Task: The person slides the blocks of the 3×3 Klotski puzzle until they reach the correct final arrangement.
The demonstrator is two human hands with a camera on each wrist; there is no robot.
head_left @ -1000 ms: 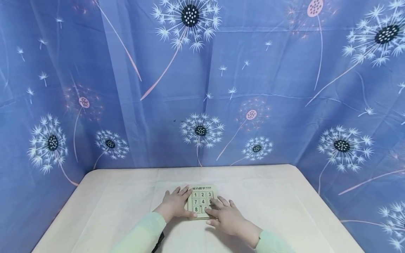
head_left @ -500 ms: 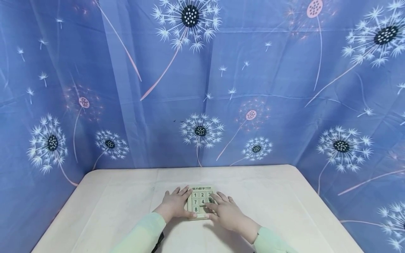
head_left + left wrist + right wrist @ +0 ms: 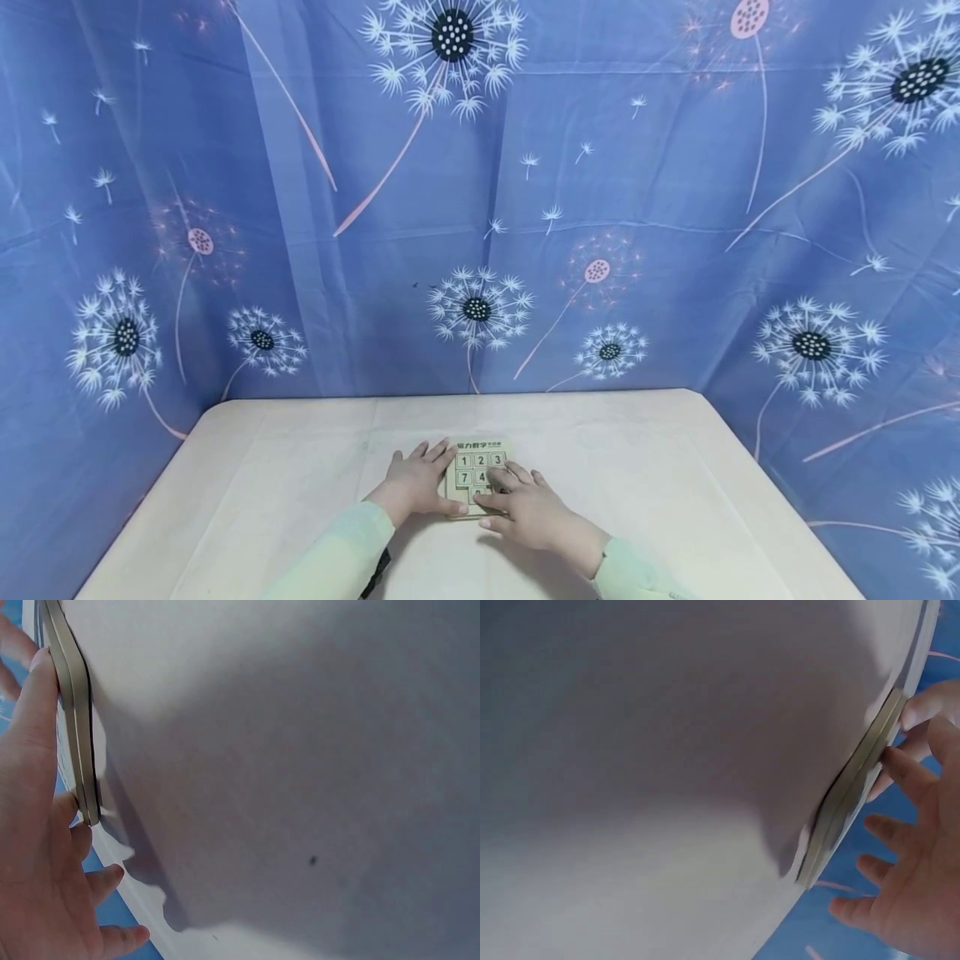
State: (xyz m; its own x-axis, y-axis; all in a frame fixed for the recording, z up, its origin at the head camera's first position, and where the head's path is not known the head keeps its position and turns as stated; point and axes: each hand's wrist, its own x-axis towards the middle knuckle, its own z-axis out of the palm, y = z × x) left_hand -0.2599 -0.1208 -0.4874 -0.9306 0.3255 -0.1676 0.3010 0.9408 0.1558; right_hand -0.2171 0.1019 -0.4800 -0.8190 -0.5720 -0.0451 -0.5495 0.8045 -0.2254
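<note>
A square sliding number puzzle [image 3: 452, 482] with a pale frame lies on the table. Tiles 1, 2 and 3 fill its top row, with 7 and 4 beneath. In the bottom row, the 8 tile [image 3: 473, 496] sits in the middle slot, and the left slot is vacant. My left hand [image 3: 414, 485] holds the puzzle's left side, thumb at the front corner and fingers at the back corner. Over the right half spreads my right hand [image 3: 538, 515], fingertips on the tiles, one at the 8. It hides the right column below the 3.
The pale table [image 3: 300, 467] surrounds the puzzle. Behind it and at both sides hangs a blue dandelion-print cloth [image 3: 390, 333]. A dark strap [image 3: 377, 573] shows under the left sleeve [image 3: 330, 554].
The 6 tile slid right first. The 8 tile then moved from the left slot into the middle one, and my right hand shifted slightly left with it. My left hand stays put.
</note>
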